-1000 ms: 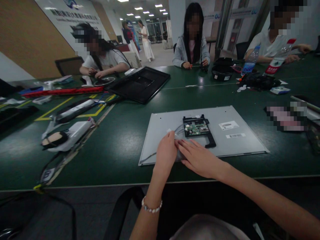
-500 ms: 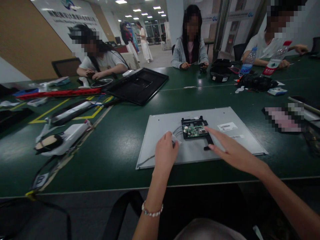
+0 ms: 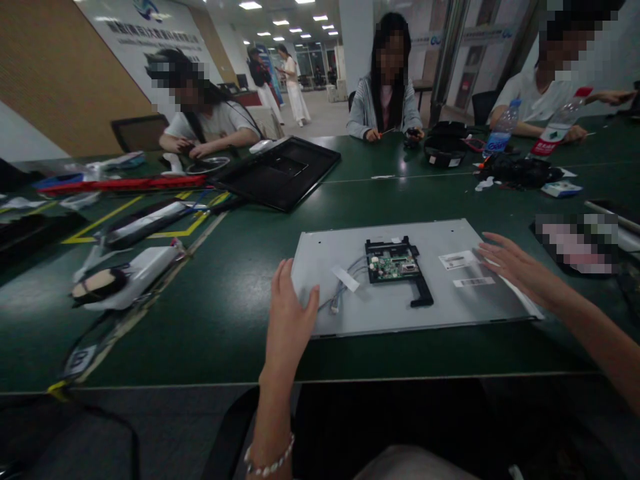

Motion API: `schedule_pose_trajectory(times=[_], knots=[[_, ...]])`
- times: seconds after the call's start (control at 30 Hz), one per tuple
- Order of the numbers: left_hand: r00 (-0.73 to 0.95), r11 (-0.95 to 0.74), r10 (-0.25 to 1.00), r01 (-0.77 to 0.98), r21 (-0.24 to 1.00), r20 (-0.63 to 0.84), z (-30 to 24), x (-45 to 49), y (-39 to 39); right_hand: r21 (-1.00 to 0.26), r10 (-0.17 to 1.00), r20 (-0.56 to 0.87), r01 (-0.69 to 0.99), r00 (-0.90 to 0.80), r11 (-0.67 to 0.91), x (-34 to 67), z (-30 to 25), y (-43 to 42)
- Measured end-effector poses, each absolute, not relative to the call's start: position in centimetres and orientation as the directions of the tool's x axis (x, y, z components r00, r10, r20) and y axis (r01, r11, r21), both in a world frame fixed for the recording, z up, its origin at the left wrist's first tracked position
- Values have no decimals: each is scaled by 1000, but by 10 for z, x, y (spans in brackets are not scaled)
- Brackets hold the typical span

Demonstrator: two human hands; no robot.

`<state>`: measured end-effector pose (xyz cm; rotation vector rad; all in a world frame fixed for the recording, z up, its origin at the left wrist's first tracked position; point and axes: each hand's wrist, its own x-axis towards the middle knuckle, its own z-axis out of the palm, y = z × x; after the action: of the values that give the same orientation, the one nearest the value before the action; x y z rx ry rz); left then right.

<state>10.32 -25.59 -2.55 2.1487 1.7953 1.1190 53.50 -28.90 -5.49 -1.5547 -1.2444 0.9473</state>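
In the head view, the grey panel (image 3: 325,250) lies flat on the green table (image 3: 235,287), right of centre in the frame. Your left hand (image 3: 291,320) is at its left edge, thumb spread wide from the fingers and seemingly empty; your right hand (image 3: 523,270) is at its right edge, fingers extended and holding nothing visible. You cannot tell from here how firmly either one touches. The wires (image 3: 356,268) run left from the circuit board (image 3: 393,267) under a white strip (image 3: 346,279), and their loose plug (image 3: 335,309) sits just beside your left thumb: closing that thumb carelessly could snag them and strain the board. If one side rises before the other, the black bracket (image 3: 424,293) might slide, should it be unfastened, which is unclear. Uneven pressure on so thin a panel could flex it
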Motion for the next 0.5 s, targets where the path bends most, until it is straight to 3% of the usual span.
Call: schedule_pose_trajectory(times=[0.07, 0.13, 0.37, 0.5], knots=[[-72, -196, 906, 801, 565, 417, -31, 82, -261, -988, 984, -87, 111, 157, -105, 528, -52, -291], [-132, -136, 912, 795, 591, 388, -37, 66, -269, -991, 981, -114, 55, 160, -124, 523, -48, -292], [-151, -131, 923, 742, 658, 355, -45, 56, -286, -950, 912, -33, 272, 408, -156, 549, -57, -288], [-138, -142, 946, 639, 756, 294, -47, 58, -282, -961, 933, -95, 214, 346, -177, 557, -69, -291]])
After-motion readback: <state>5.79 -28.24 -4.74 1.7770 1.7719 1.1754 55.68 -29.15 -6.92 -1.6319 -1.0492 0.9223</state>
